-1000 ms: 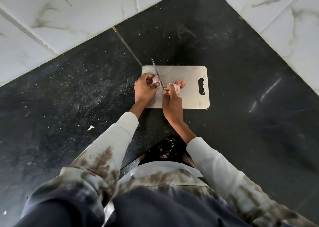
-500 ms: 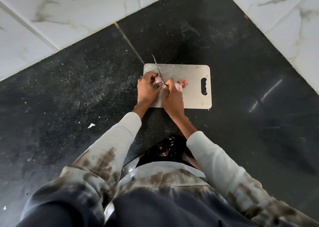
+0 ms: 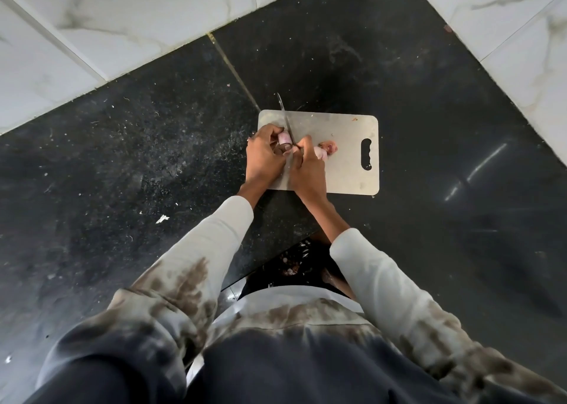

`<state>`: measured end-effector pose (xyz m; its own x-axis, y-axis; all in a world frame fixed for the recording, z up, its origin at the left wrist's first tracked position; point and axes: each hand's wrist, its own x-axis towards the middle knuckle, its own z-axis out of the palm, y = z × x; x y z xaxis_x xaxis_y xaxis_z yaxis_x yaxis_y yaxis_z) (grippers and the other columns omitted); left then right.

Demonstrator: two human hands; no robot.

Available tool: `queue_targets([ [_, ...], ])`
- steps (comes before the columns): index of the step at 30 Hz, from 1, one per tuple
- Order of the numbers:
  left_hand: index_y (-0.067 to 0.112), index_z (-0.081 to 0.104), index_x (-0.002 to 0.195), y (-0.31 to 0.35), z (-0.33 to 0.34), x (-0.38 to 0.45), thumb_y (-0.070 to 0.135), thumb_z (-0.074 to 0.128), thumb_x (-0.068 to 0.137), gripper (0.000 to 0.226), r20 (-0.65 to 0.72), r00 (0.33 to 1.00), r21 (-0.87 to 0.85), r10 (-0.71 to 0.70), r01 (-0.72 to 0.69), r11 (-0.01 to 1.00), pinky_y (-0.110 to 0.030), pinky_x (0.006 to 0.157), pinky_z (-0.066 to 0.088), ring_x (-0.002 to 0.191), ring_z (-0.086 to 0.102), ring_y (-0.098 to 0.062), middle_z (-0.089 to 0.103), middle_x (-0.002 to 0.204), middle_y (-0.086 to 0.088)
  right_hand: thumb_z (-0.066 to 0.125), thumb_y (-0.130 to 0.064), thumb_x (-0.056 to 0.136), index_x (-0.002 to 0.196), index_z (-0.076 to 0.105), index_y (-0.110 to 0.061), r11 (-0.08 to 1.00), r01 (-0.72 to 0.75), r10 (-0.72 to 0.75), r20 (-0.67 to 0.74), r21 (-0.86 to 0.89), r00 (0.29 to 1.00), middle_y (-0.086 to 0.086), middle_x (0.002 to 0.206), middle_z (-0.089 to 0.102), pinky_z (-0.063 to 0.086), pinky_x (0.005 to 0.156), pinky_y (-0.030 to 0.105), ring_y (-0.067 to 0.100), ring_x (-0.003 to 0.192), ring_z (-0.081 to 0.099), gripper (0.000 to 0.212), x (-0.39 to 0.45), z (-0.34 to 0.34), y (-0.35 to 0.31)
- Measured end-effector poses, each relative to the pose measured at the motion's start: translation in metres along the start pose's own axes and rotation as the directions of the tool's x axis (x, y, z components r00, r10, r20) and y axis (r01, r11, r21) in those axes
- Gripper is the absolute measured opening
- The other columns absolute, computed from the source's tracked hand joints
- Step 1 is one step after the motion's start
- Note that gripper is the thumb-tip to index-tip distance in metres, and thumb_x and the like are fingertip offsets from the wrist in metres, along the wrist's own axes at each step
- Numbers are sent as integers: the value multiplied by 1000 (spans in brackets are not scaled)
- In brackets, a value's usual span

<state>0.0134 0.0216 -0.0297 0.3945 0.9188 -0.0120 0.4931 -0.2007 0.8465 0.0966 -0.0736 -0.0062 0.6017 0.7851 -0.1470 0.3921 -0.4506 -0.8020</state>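
1. On the black bench (image 3: 122, 164), just in from its near edge, a steel cutting board (image 3: 346, 176) lies flat. We find both hands at work over its left half.
2. The left grip (image 3: 265, 158) is closed round a small pink onion piece (image 3: 284, 138), with the fingers curled over the top and pressing it to the board.
3. The right grip (image 3: 306, 170) is closed on a knife (image 3: 285, 118), and its handle is hidden inside the hand. The blade points toward the bench's far edge, with its tip past the board's far side. Its edge sits against the right face of the onion piece.
4. More cut onion pieces (image 3: 328, 149) lie just to the right of the right grip, near the middle of the board.
5. We judge the onion piece to be light and firm but layered. Its cut faces are likely wet and slippery, and its rounded shape makes it prone to roll or shed layers under the blade.
6. We recommend holding it from above and on the side away from the knife, with a cut face down and the fingertips tucked back.
7. We note a risk: the left fingertips sit right beside the blade, so a slip on so small a piece could reach them.
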Motion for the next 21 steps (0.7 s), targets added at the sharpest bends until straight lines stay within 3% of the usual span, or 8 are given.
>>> queue_targets([
  [2,13,73,111,2,0,-1,17,75,85,26,-1,1000,7,-2,2,1000,-39,91,64,95,74,-13,76,104,3,44,-28,110,128,46,-18,1000,-7,7,7,2,1000,2,83,64,53,60,43,23,71,65,21,-4,0,4],
  [6,15,72,114,1,3,-2,12,77,87,27,-9,1000,2,-12,12,1000,-36,94,63,100,72,-12,75,109,3,43,-24,111,141,44,-19,1000,-11,11,-1,9,1000,0,66,60,41,48,32,17,56,60,31,-25,-4,17],
  [10,14,72,117,3,1,-2,9,81,82,36,-2,1000,25,-10,11,1000,-32,97,62,102,72,-12,75,113,2,41,-27,111,116,45,-16,998,-24,24,3,62,1000,2,66,59,41,53,38,22,57,59,13,-11,4,13],
  [13,15,72,116,2,0,-2,7,80,83,35,-4,1000,34,-7,7,999,-35,95,63,101,73,-11,76,111,3,41,-26,111,131,45,-21,998,-38,38,-5,52,999,1,68,63,42,49,35,20,55,61,20,-25,9,23],
  [15,18,72,114,1,2,0,10,80,82,34,-10,1000,36,-11,11,999,-37,94,63,99,73,-10,76,111,6,43,-23,111,138,45,-24,1000,-17,17,-16,1,1000,4,77,71,47,53,32,26,60,67,28,-43,6,35],
  [18,22,71,113,-2,3,1,12,81,81,35,-5,999,43,-32,32,999,-37,94,64,101,73,-8,75,110,8,45,-20,110,138,45,-20,998,13,-16,-44,-65,999,8,93,76,52,64,39,37,76,71,28,-55,3,40],
  [21,20,70,116,2,1,0,13,81,84,35,17,999,52,-30,30,998,-34,95,63,103,71,-9,73,112,8,45,-22,110,139,43,-23,997,0,-5,-62,-82,998,7,92,76,55,68,46,39,81,71,29,-53,6,35],
])
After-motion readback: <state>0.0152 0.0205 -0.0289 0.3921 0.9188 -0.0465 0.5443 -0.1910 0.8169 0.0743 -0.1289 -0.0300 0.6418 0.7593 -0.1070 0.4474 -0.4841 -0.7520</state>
